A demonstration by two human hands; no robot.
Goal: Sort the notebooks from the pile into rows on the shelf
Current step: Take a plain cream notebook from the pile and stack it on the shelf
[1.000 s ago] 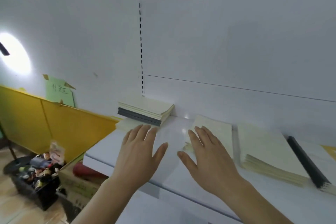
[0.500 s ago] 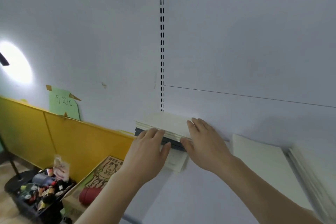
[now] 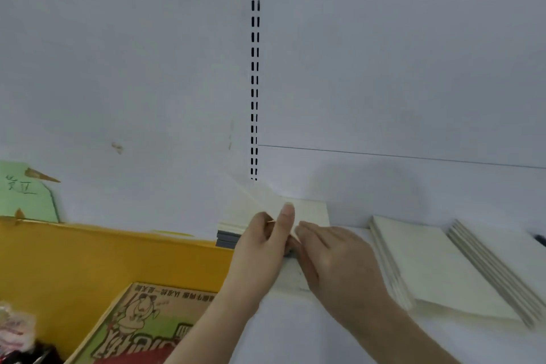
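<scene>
The pile of notebooks (image 3: 229, 238) sits in the back left corner of the white shelf (image 3: 295, 331), cream ones on top and grey ones beneath. My left hand (image 3: 260, 251) pinches the top cream notebook (image 3: 307, 210), one finger pressed on its cover, and its left side is tilted up. My right hand (image 3: 336, 260) lies flat beside it, fingers stretched toward the lifted edge, their tips partly hidden. A single cream notebook (image 3: 291, 281) lies under both hands. Two rows of cream notebooks lie to the right, a stack (image 3: 428, 266) and a fanned stack (image 3: 499, 272).
The white back panel with a slotted upright (image 3: 254, 83) stands right behind the pile. Left of the shelf are a yellow board (image 3: 103, 257), a printed cardboard box (image 3: 147, 328) and a green paper note (image 3: 26, 198). A dark object (image 3: 540, 239) shows at the far right edge.
Both hands have reached from the shelf front to the corner pile. My left hand has taken hold of the top cream notebook and raised its edge. The view has moved closer and to the left.
</scene>
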